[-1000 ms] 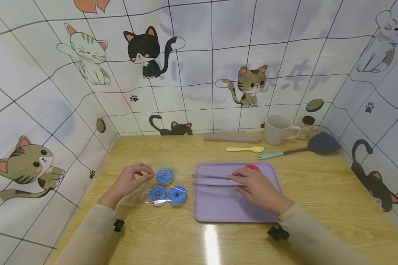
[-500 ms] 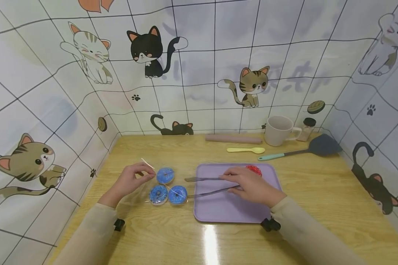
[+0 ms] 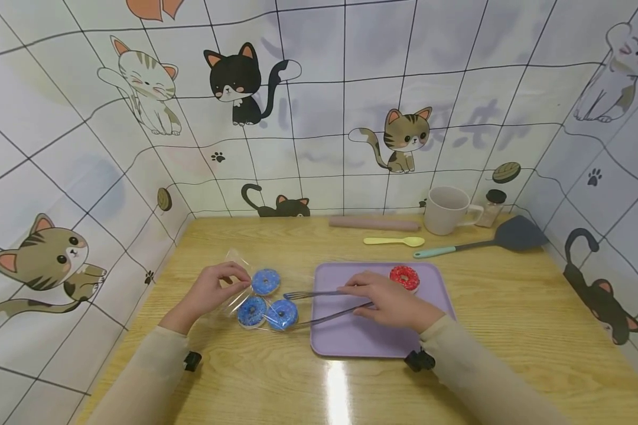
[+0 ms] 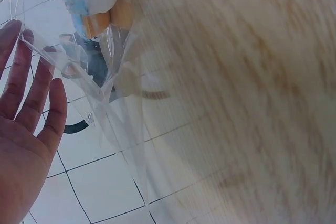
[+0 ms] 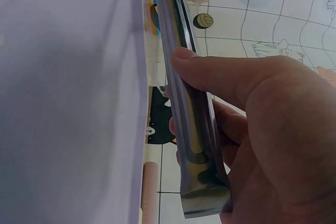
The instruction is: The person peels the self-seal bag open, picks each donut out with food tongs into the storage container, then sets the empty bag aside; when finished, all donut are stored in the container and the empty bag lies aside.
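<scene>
My left hand (image 3: 212, 292) pinches the edge of a clear plastic bag (image 4: 118, 124). Three blue doughnuts lie in or under its film: an upper one (image 3: 266, 275), a lower left one (image 3: 246, 319) and a lower right one (image 3: 282, 324). Metal tongs (image 5: 207, 198) are held in my right hand (image 3: 390, 304) over the purple tray (image 3: 372, 345), thumb on one side and fingers on the other. Their arms stand apart and point left; the lower tip is close to the lower right doughnut, and contact cannot be told. A red doughnut (image 3: 404, 270) sits on the tray's back right.
Along the back of the wooden table (image 3: 276, 383) are a rolling pin (image 3: 374, 223), a yellow spoon (image 3: 393, 241), a mug (image 3: 445, 209) and a black-capped jar (image 3: 491, 209). A spatula (image 3: 475, 242) lies behind the tray. Cat-patterned sheets (image 3: 319, 118) enclose the back and sides.
My right hand has moved left with the tongs, whose arms have spread and reached the bag's side. More of the red doughnut shows. The left hand stays nearly in place; the bag film has shifted.
</scene>
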Motion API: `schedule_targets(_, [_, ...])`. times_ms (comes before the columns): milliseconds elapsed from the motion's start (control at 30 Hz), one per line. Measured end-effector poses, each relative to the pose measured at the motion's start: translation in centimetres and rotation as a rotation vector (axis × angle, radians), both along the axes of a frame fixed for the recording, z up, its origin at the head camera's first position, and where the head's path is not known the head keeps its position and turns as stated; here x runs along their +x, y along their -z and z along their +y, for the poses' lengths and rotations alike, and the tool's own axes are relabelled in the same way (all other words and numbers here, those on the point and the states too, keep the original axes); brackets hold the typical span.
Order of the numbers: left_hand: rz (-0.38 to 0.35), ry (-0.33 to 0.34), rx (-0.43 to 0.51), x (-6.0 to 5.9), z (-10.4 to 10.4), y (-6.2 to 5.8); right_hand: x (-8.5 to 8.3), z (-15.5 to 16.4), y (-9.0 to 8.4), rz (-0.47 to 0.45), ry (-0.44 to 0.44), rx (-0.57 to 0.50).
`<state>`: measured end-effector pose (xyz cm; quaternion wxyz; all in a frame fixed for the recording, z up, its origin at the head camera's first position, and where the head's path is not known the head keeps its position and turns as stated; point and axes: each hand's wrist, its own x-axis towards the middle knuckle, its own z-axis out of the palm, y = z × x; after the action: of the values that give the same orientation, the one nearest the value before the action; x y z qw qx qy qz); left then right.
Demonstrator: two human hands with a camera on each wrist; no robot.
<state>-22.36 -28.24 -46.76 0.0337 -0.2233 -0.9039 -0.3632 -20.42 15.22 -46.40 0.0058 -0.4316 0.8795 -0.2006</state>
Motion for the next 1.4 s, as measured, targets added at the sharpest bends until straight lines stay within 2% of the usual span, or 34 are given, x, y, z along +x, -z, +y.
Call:
schedule_targets(400, [0.011, 0.012, 0.007, -0.4, -0.1, 0.2, 0.4, 0.4, 0.1, -0.041, 0.036, -0.041])
schedule_targets(733, [-0.013, 0.015, -0.001, -0.4, 0.0, 0.1, 1.5, 1.9, 0.4, 0.002, 0.074, -0.083])
schedule_targets(967, [-0.008, 0.015, 0.004, -0.5, -0.5, 0.4, 2.3, 3.1, 0.2, 0.021, 0.124, -0.114])
schedule_targets(1233, [-0.010, 0.006, 0.007, -0.4, -0.5, 0.2, 2.7, 5.9, 1.3, 0.098, 0.174, -0.139])
schedule_targets(1400, [-0.021, 0.002, 0.016, -0.3, -0.5, 0.3, 3.0, 7.8, 1.5, 0.104, 0.214, -0.161])
